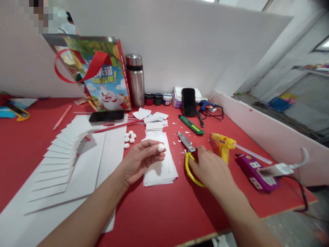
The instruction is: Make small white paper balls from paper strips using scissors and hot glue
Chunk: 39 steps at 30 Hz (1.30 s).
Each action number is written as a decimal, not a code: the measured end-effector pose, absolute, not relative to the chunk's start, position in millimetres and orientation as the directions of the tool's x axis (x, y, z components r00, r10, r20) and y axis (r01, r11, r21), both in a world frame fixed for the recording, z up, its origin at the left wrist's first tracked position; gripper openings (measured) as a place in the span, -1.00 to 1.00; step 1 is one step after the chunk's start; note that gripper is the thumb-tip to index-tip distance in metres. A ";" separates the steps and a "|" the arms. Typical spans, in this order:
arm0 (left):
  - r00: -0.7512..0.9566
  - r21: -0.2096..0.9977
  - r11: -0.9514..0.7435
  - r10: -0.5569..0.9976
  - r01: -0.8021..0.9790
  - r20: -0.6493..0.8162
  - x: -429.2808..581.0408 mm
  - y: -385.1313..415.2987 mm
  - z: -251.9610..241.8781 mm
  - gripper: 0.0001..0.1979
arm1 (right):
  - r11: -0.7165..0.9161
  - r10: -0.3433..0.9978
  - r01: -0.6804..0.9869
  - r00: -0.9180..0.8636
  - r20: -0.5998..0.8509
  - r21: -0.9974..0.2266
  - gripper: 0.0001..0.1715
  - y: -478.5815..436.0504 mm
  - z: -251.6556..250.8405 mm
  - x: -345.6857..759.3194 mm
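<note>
Between the thumb and fingers of my left hand [144, 157] is a small white ball [161, 147], held above a stack of white paper strips [160, 175]. My right hand [209, 166] is closed around the yellow handles of the scissors [190, 168], whose blades point away from me on the red table [167, 212]. Several round white pieces [130, 138] lie left of the stack. White paper scraps [180, 141] are scattered beside the scissors. Folded white pieces [154, 118] rest behind the stack.
White stepped cards [55, 164] stand at left near a black phone [106, 116]. A bag [102, 75], steel bottle [136, 82] and paint jars [158, 99] line the back. At right are a green cutter [191, 125], yellow glue gun [223, 144] and purple box [253, 171].
</note>
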<state>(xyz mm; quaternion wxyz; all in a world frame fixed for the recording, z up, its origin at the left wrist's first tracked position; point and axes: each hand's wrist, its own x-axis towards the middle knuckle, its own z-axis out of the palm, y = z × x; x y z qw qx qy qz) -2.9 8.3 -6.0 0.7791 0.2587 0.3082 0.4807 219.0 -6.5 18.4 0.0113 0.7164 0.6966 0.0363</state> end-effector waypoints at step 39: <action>0.243 0.870 0.233 0.960 -0.434 -0.136 -7.0 14.2 -8.3 -0.84 | 0.477 0.854 0.386 -0.415 0.313 -0.790 -0.89 29.2 23.3 169.0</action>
